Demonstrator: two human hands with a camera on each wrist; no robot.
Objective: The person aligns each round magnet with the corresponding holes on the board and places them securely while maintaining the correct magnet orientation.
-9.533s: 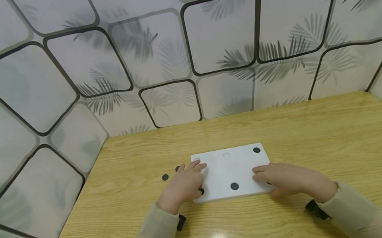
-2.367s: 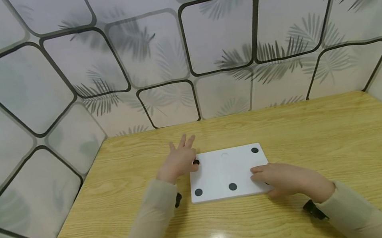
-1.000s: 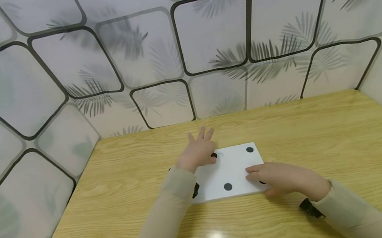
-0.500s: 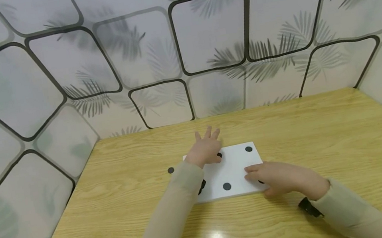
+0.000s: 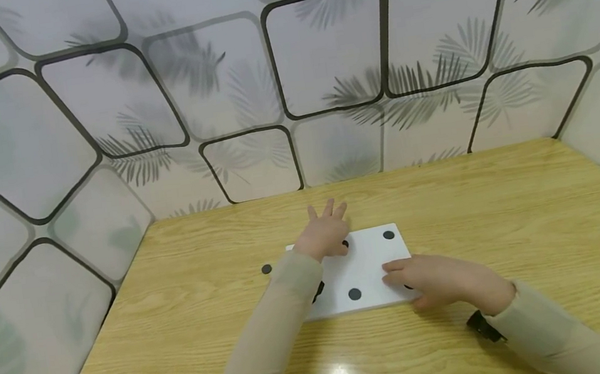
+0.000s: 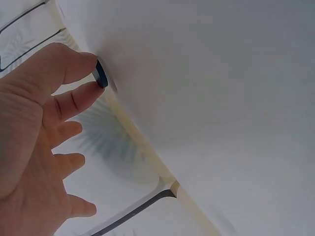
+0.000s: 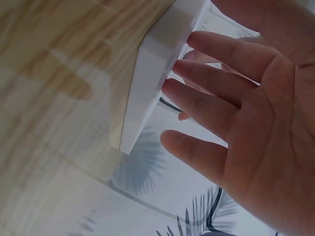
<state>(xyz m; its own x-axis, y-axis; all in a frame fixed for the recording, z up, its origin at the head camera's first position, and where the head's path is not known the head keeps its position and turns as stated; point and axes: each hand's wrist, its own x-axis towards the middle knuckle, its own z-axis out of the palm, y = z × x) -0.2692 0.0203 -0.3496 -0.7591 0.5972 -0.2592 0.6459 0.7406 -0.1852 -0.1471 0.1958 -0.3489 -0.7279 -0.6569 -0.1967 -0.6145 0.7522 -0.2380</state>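
Note:
A white rectangular board [image 5: 373,269] lies flat on the table with black round discs on it. One disc [image 5: 388,235] sits at the far right corner, another disc [image 5: 354,294] at the middle of the near edge. My left hand [image 5: 323,234] pinches a small black disc [image 6: 101,73] between thumb and index finger at the far edge's middle; its other fingers are spread. My right hand [image 5: 443,279] rests on the board's right side, fingers extended, partly covering a disc [image 5: 409,287]. The left forearm hides much of the board's left side.
A loose black disc [image 5: 266,269] lies on the wooden table [image 5: 182,329] left of the board. Patterned wall panels [image 5: 327,50] stand behind the table and at its sides. Black straps [image 5: 483,327] show at the wrists.
My left hand has gone from the board's left side to its far left corner, then right to the far middle. One loose disc shows now where two lay. My right hand has stayed put.

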